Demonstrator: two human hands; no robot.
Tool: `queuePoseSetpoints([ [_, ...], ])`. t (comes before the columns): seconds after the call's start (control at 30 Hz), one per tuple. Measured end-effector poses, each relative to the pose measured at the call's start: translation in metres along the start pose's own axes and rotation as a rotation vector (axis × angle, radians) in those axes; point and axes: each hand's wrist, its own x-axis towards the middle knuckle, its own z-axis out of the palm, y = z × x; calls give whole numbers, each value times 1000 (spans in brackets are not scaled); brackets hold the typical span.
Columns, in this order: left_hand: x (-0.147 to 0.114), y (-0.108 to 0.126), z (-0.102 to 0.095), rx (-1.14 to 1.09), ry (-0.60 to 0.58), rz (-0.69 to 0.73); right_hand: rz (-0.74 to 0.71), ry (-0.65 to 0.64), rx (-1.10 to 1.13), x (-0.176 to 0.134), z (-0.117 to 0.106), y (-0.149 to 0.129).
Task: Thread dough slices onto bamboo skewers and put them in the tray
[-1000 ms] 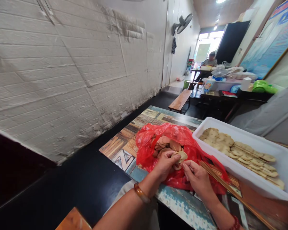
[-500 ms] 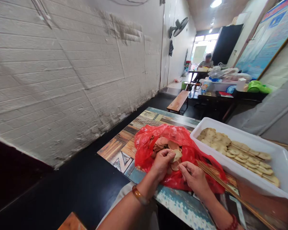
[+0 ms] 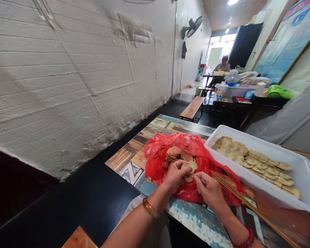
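My left hand point(image 3: 176, 175) pinches a pale, round, thin slice point(image 3: 192, 166) between thumb and fingers, above an open red plastic bag point(image 3: 158, 139). Close beside it, my right hand point(image 3: 209, 187) has thumb and forefinger pressed together on what looks like a thin bamboo skewer; only a tiny bit of it shows near the slice's edge. Loose slices point(image 3: 174, 152) lie heaped inside the bag. To the right of the bag, a bundle of bamboo skewers point(image 3: 250, 206) rests slantwise, its far end by my right hand.
A white plastic tub point(image 3: 306, 179) at the right holds rows of skewered slices point(image 3: 271, 170). All this stands on a patterned table point(image 3: 134, 151). Beyond are a wooden bench point(image 3: 192, 108), a cluttered table point(image 3: 229, 101) and a seated person point(image 3: 223, 65). A white wall point(image 3: 93, 86) runs along the left.
Both hands have shifted slightly to the right. The slice in my left hand has turned a little and shows more of its face. The bag and tub stay in place.
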Motion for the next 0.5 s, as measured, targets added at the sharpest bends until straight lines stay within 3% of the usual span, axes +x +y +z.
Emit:
queuePoseSetpoints([
  [0.37, 2, -4, -2, 11, -23, 18, -5, 13, 46, 2, 2, 1],
  [0.5, 3, 2, -7, 26, 37, 87, 44, 80, 136, 6, -6, 0],
])
